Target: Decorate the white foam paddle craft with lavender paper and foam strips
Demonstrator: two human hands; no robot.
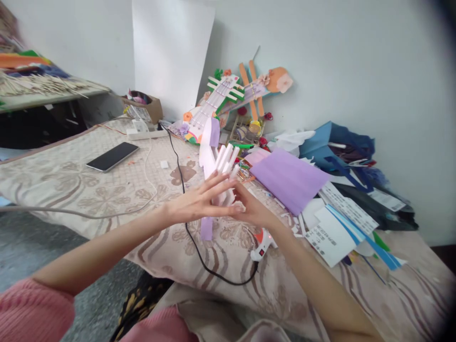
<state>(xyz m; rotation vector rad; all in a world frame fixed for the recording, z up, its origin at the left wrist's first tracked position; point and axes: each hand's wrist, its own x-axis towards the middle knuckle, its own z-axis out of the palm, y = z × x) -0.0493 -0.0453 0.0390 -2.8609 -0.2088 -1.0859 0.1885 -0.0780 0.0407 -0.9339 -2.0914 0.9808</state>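
Note:
In the middle of the head view is a white craft piece (pixel 223 197) with several white sticks (pixel 224 159) pointing up and away from me. My left hand (pixel 204 197) lies across its near side, fingers stretched out and spread. From the right, my right hand (pixel 251 204) curves around the piece, its fingertips close to those of the left; the exact grip is partly hidden. A purple and white strip (pixel 206 228) runs under and behind the hands. Below them, a white glue gun (pixel 261 247) with an orange part lies on the patterned cloth (pixel 228 266).
A black cord (pixel 199 261) loops from the glue gun to a power strip (pixel 146 134). The phone (pixel 113 156) lies left. Purple sheets (pixel 290 178), paper scraps and a blue bag (pixel 324 142) fill the right side. Decorated paper instruments (pixel 217 102) lean against the wall.

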